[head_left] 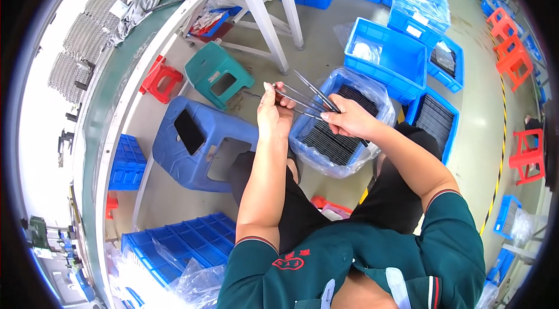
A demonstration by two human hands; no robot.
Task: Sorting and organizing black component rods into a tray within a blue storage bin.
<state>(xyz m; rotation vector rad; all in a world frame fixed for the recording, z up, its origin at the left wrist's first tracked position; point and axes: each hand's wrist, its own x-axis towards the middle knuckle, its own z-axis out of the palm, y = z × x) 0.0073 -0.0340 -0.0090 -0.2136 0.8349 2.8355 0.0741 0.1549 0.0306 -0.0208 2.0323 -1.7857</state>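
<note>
Several thin dark rods [307, 99] are fanned out between my two hands. My right hand [351, 115] is closed round their near ends on the right. At the other side my left hand [275, 112] pinches some of the rods between thumb and fingers, palm turned up. One rod points up and away past the others. Below the hands stands a blue crate lined with clear plastic [332, 169], packed with rows of similar dark rods [333, 143]. My right forearm passes over its right side.
A blue stool [169, 160] with a black phone [189, 132] stands at left, a green stool [212, 70] behind it. Blue crates [387, 58] are stacked beyond the lined one. The white-framed workbench [131, 70] runs along the left. Red stools [527, 154] stand far right.
</note>
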